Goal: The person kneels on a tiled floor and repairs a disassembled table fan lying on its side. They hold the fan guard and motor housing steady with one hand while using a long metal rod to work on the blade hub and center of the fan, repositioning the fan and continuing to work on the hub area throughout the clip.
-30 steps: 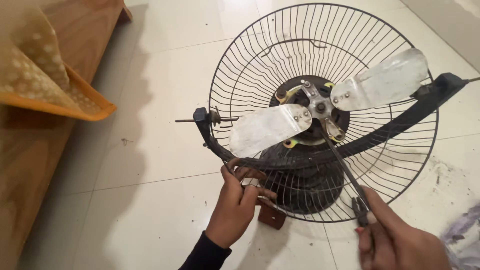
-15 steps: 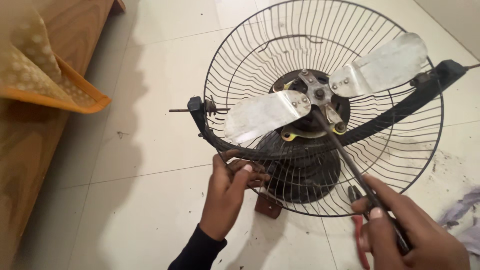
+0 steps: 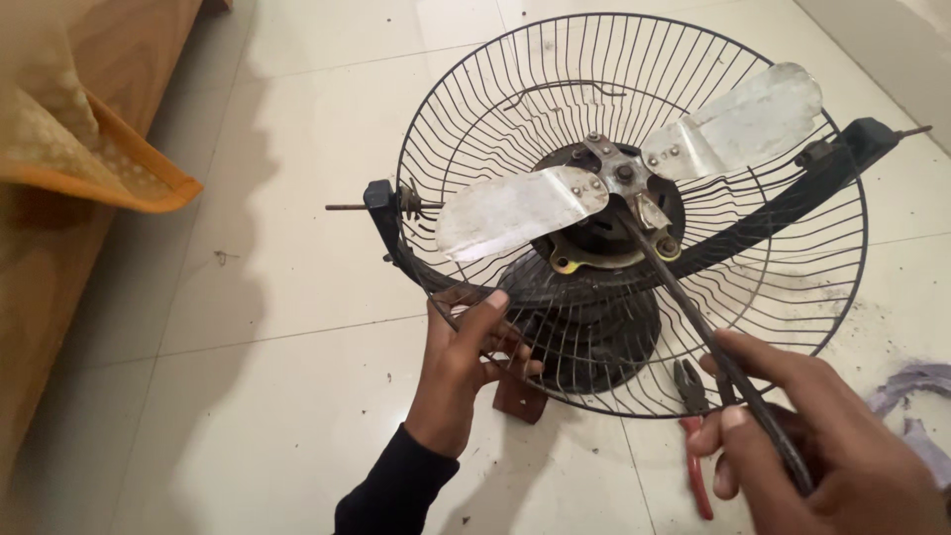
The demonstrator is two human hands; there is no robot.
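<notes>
A black table fan lies face up on the tiled floor, its wire rear guard (image 3: 555, 89) open to the camera. Metal blades (image 3: 515, 210) spread from a hub (image 3: 622, 173) above the motor. My left hand (image 3: 464, 365) grips the black curved bracket (image 3: 411, 266) and guard wires at the near left rim. My right hand (image 3: 802, 436) holds a long dark screwdriver (image 3: 684, 297), whose tip rests at the hub.
Red-handled pliers (image 3: 693, 436) lie on the floor beside my right hand. A wooden bed with an orange-edged cloth (image 3: 89, 159) is at the left. A grey rag (image 3: 916, 396) lies at the right edge. A small brown block (image 3: 520, 398) sits under the guard.
The view has shifted a little. My left hand has slid along the bracket and opened its fingers wider over the guard wires. My right hand keeps the screwdriver at the hub.
</notes>
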